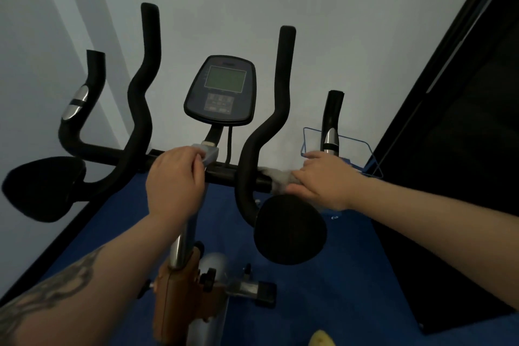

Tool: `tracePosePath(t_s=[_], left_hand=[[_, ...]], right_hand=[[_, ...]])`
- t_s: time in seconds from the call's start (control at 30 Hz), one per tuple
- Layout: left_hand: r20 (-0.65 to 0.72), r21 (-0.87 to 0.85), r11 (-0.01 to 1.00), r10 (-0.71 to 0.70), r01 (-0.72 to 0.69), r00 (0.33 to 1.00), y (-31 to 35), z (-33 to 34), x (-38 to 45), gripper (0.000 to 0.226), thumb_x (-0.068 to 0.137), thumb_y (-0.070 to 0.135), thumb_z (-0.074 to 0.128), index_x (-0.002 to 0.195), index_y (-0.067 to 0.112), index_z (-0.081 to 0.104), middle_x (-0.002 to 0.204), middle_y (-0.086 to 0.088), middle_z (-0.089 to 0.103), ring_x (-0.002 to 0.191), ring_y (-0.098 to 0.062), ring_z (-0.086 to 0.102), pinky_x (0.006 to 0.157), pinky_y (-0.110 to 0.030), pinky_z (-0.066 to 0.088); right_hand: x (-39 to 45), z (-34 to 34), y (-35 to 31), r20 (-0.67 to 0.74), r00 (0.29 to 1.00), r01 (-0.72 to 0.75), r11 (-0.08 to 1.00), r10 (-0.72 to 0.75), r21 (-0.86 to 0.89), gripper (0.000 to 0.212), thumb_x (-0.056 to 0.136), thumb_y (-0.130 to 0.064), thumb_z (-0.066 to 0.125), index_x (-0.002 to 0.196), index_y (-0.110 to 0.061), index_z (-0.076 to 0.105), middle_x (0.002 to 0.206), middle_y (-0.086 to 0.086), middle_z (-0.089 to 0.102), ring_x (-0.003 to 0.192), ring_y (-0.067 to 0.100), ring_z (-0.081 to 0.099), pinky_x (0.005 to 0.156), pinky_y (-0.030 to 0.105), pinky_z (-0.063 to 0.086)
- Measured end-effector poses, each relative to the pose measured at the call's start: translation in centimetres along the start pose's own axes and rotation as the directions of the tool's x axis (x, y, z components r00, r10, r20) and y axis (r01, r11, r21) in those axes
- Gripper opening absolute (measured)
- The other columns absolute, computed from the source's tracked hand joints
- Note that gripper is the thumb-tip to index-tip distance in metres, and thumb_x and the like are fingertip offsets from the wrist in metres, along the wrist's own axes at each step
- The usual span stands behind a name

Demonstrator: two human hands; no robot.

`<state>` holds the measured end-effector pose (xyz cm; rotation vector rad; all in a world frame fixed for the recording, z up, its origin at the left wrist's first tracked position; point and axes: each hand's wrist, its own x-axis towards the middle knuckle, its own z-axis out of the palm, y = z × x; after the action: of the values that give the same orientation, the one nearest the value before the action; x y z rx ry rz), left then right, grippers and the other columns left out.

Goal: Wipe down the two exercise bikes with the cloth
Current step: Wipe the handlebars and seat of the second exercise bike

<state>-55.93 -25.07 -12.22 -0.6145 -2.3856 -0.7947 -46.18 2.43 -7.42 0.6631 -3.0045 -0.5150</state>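
- The grey cloth [276, 178] wraps the exercise bike's handlebar crossbar [222, 174], at 3 o'clock from the stem.
- The right hand [323, 180] presses the cloth, fingers curled over it.
- The left hand [175, 177] grips the bar's centre clamp [209, 153].
- The console [222, 90] stands at 12 o'clock.

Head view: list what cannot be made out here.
- Cloth: mostly covered by the right hand; its full extent is hidden.
- Console: button labels too small and dim to read.
- Left hand: covers the crossbar centre; its grip there is unclear.
- Yellow object: cut off by the bottom edge.
- Second bike: not in view.
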Motion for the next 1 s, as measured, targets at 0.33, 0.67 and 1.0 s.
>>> tracePosePath(t_s=[0.33,0.67,1.0], left_hand=[[0.01,-0.004,1.0,-0.001,0.001,1.0,0.1,-0.1,0.1,0.018,0.094,0.014,0.047,0.088,0.01,0.064,0.081,-0.003,0.064,0.074,-0.018,0.057,0.069,-0.03,0.043],[0.032,0.062,0.997,0.047,-0.049,0.998,0.7,-0.7,0.1,0.014,0.094,0.009,0.051,0.094,0.008,0.066,0.084,-0.008,0.066,0.077,-0.023,0.058,0.077,-0.039,0.046],[0.187,0.237,0.97,0.006,-0.051,0.982,1.7,0.0,2.7,0.011,0.086,0.018,0.06,0.083,0.008,0.057,0.079,-0.008,0.051,0.075,-0.024,0.043,0.062,-0.038,0.037]], right_hand=[[-0.5,0.1,0.2,0.029,0.998,0.045,0.985,-0.05,0.165,0.036,0.101,-0.054,0.022,0.104,-0.022,0.038,0.084,-0.001,0.06,0.069,0.018,0.052,0.081,0.03,0.041],[0.6,0.2,-1.1,-0.066,0.996,-0.066,0.998,0.065,-0.015,0.055,0.099,-0.057,0.014,0.102,-0.019,0.054,0.081,0.002,0.068,0.073,0.022,0.062,0.09,0.036,0.042],[-4.1,1.5,-1.2,-0.389,0.674,-0.46,0.769,0.628,0.444,0.045,0.087,-0.03,0.065,0.13,-0.025,0.056,0.143,-0.003,0.046,0.135,0.018,0.037,0.113,0.047,0.027]])
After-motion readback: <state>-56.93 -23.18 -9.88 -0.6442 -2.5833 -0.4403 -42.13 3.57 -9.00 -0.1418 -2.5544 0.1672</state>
